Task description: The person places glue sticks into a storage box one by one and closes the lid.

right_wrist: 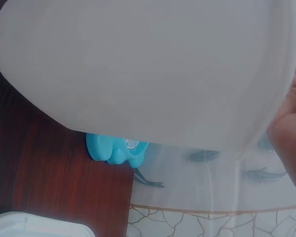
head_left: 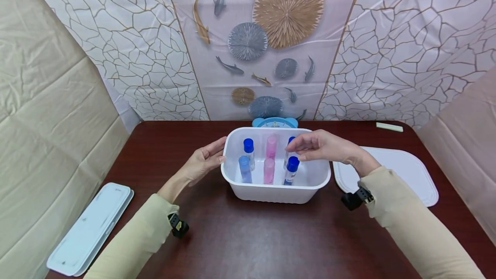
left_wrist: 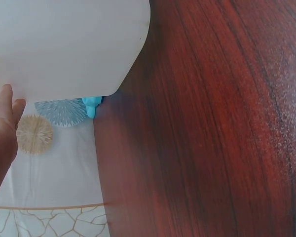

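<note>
My left hand (head_left: 201, 162) is at the left end of the white tub (head_left: 267, 193), thumb at the rim and fingers stretched along the outer wall, steadying more than clutching. My right hand (head_left: 325, 145) is over the tub's right end, fingers lightly bent with a gap between thumb and forefinger; I see nothing pinched there (whether a fingertip brushes a cap, I cannot tell). The tub sits towards the back of the dark red table (head_left: 271, 240), and six bottles stand inside it in two rows of three. In the back row are a blue-capped bottle (head_left: 249, 150), a pink bottle (head_left: 271, 145) and another blue cap (head_left: 292, 140), partly hidden by my fingers. In front come a light blue bottle (head_left: 245, 169), a second pink one (head_left: 269, 171) and a dark-blue-capped one (head_left: 291, 170), just below my right thumb. Right behind the tub peeks a blue dial (head_left: 275, 121). A white lid (head_left: 403, 180) lies flat by my right forearm, a pale strip (head_left: 389, 127) rests at the far right edge, and a stack of white covers (head_left: 91, 229) lies at my left.
</note>
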Tool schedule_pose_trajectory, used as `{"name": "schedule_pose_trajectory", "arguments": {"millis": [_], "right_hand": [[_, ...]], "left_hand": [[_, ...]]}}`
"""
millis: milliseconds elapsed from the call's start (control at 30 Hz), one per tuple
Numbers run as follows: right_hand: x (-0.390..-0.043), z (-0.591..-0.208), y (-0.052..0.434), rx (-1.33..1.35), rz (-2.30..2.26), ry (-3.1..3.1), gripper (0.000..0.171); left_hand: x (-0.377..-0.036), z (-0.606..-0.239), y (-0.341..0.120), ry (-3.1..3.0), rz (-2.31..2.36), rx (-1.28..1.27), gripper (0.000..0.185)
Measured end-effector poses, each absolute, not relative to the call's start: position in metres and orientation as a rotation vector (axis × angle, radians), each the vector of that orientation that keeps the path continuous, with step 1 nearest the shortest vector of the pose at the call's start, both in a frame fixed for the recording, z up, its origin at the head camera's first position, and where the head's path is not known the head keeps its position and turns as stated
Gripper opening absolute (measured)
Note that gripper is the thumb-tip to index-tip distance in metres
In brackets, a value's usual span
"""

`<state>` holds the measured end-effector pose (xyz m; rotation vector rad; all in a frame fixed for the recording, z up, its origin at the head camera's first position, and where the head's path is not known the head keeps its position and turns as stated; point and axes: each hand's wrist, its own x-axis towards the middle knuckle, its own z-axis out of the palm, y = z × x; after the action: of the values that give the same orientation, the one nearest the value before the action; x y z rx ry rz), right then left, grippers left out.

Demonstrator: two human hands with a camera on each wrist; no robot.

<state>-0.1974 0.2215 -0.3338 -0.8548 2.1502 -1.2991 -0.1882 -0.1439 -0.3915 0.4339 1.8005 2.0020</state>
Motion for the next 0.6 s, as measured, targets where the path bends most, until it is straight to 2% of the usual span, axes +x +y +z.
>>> {"name": "schedule_pose_trajectory", "arguments": {"millis": [367, 600], "right_hand": [[-0.186, -0.328, 0.239, -0.761, -1.414, 2.256, 0.035], [-0.18, -0.335, 0.273, -0.768, -1.91, 2.065, 0.041]], "left_hand": [[-0.189, -0.393, -0.142, 1.841, 1.973, 0.423, 0.066], [-0.188, -0.393, -0.145, 1.849, 1.969, 0.414, 0.065]]}}
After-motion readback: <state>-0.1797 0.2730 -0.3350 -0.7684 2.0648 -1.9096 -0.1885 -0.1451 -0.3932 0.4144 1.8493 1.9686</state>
